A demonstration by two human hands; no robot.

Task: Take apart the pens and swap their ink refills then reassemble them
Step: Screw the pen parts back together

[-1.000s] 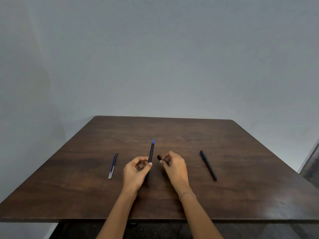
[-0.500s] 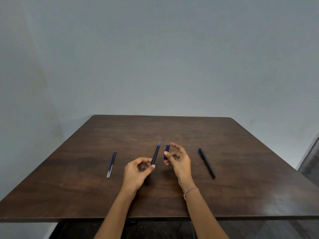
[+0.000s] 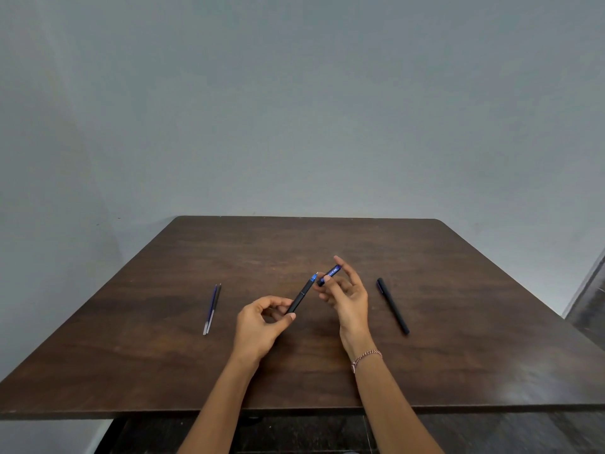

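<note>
Presently the left hand (image 3: 258,326) pinches a black pen (image 3: 301,294) by its lower barrel, blue tip raised toward the cap (image 3: 328,275), which the right hand (image 3: 347,298) grips between thumb and fingers, the other fingers spread. Tip and cap mouth sit just apart, not aligned. Capping appears to be the step: square the cap to the barrel axis, then push straight. Two refills (image 3: 211,309) lie left on the table (image 3: 458,355); a second pen (image 3: 393,305) lies right.
</note>
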